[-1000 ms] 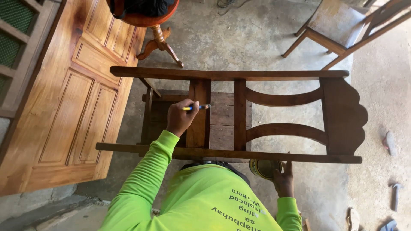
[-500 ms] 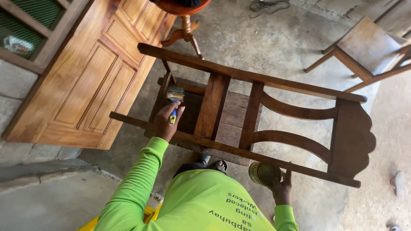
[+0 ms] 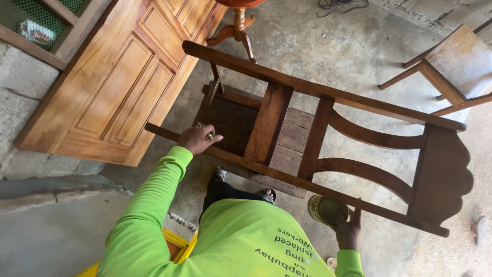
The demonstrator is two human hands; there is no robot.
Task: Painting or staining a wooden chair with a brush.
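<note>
The concrete floor (image 3: 328,46) spreads under everything, and a varnished panelled door (image 3: 118,87) leans flat along my left side. Across the middle lies the dark wooden chair frame (image 3: 318,133), tipped on its side so its two long rails run from upper left down to lower right, with short uprights and two curved slats between them. A second, paler chair (image 3: 456,61) stands well apart at the upper right, and the turned foot of a small round table (image 3: 237,28) shows at the top edge.

My left hand (image 3: 199,138) rests on the near rail at its left end, closed around a paintbrush (image 3: 209,136); only a bit of its yellow and blue handle shows past my knuckles, and the bristle end is hidden, so I cannot tell which way it points. The broad upright of the frame lies just to the right of this hand, its long axis crossing from the near rail up to the far one.

My right hand (image 3: 348,231) sits lower, under the near rail toward its right end, its grip closed on the rim of a small open tin (image 3: 327,209). The left hand is nearer the upright; the right, with the tin, stays well apart.
</note>
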